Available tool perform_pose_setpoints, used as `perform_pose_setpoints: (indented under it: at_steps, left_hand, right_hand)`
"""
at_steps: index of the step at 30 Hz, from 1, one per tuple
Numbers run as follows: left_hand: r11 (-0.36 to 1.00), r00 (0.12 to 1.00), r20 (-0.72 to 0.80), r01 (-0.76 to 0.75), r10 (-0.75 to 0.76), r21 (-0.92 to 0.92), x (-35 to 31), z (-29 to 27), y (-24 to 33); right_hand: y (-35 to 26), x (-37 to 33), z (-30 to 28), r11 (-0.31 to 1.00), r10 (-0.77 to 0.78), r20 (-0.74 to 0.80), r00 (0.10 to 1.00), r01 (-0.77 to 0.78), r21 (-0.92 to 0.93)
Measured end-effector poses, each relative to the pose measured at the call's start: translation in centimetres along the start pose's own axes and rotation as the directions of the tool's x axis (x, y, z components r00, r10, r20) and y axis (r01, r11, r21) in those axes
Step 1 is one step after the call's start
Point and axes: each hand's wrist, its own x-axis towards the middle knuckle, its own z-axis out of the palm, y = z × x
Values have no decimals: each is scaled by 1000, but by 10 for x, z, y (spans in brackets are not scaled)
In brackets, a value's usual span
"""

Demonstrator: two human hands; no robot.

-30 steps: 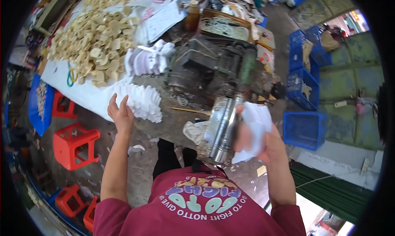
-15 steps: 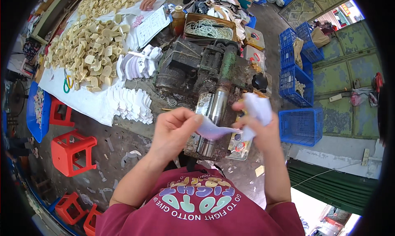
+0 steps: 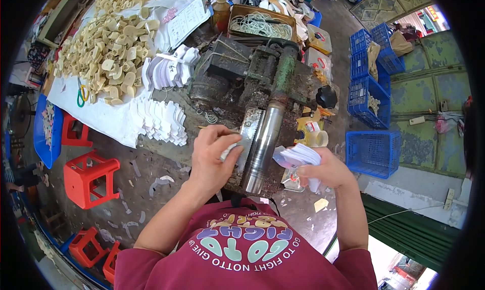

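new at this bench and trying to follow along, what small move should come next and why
Probably bring the white pieces in the right hand slightly nearer the metal roller: they sit just right of it, their loose edges pointing its way, while the left hand is at its other side, fingers curled.

We cannot identify the white thing [image 3: 229, 151] the left hand [image 3: 209, 157] mostly covers; the right hand [image 3: 328, 168] partly hides white pieces [image 3: 302, 154].
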Motion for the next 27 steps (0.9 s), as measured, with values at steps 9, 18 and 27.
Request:
perform_pose_setpoints:
  at_steps: [9,18,27]
  left_hand:
    - [909,942,-88,285,-325,-305,-8,3,-33]
    - [783,958,-266,84,107,617,3,-94,-189]
    - [489,960,-270,202,72,849,-45,-53,-169]
  right_hand:
    - [-2,8,11,934,-199,-130,971,228,275]
    - [-5,9,28,798,-345,-213,914,405,447]
    - [-24,16,46,732,-377,-142,915,388,560]
